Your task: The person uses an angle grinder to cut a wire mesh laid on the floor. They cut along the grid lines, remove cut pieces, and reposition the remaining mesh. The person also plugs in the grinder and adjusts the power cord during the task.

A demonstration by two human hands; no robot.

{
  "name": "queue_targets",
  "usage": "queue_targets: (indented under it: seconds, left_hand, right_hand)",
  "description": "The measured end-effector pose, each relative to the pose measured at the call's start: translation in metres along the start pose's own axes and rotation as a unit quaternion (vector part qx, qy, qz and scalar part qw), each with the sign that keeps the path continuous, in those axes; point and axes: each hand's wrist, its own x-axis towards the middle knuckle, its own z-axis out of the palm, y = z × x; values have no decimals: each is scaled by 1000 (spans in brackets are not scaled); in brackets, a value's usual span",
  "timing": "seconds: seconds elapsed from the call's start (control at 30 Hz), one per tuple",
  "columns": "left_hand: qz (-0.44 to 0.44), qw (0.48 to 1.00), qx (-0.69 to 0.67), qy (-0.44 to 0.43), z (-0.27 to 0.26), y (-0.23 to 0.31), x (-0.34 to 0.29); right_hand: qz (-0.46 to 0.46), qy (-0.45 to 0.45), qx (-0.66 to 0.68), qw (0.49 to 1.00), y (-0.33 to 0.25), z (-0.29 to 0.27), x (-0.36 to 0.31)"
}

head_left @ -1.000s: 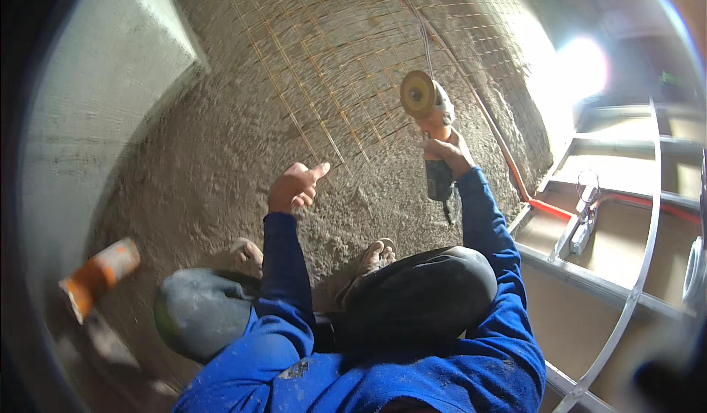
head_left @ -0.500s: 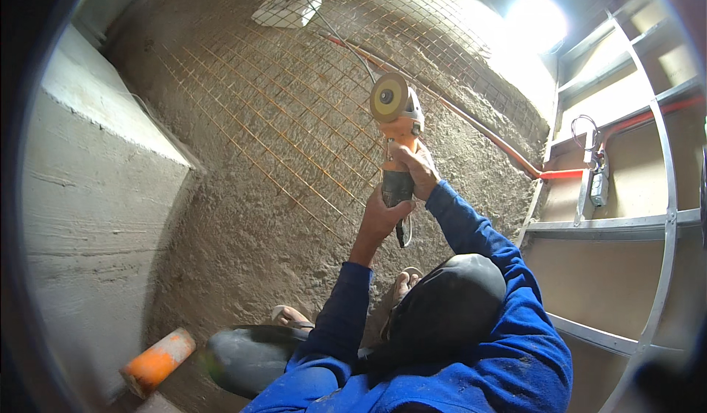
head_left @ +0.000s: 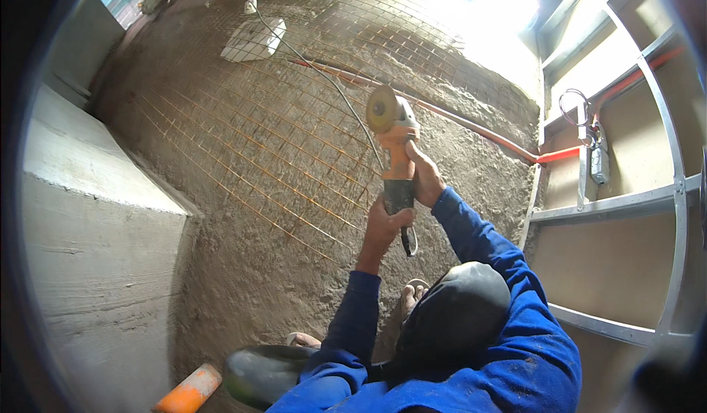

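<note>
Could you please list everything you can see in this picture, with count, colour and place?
angle grinder: one, orange body with dark handle and tan disc, held up at centre
wire mesh: one sheet, rusty, over the dirt ground
pipe: one, red-orange, across the ground to the right wall
cable: one, grey, trailing from the grinder to upper left
concrete ledge: one, grey, left
metal frame: one, grey, right wall
orange handle: one, bottom left
left hand: grips the grinder's dark handle from below
right hand: grips the grinder's body
sleeves: two, blue
</note>
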Motion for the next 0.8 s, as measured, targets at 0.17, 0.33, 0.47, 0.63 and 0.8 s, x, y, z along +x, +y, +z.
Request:
queue_targets:
  seconds: [0.17, 0.33, 0.47, 0.63, 0.8]
  left_hand:
    - [48, 957, 257, 129, 11, -14, 19]
    - [69, 871, 452, 180, 30, -17, 32]
    - [37, 862, 486, 137, 46, -22, 29]
    - [136, 855, 486, 122, 0, -28, 19]
    - [177, 802, 377, 429, -123, -13, 3]
  right_hand:
    - [-36, 65, -224, 972, -2, -1, -2]
    - [-79, 107, -276, 952, 9, 5, 5]
    - [-36, 203, -234, 950, 12, -21, 14]
    - [-106, 251, -307, 912, -2, -80, 20]
    - [-109, 342, -373, 856, -19, -138, 14]
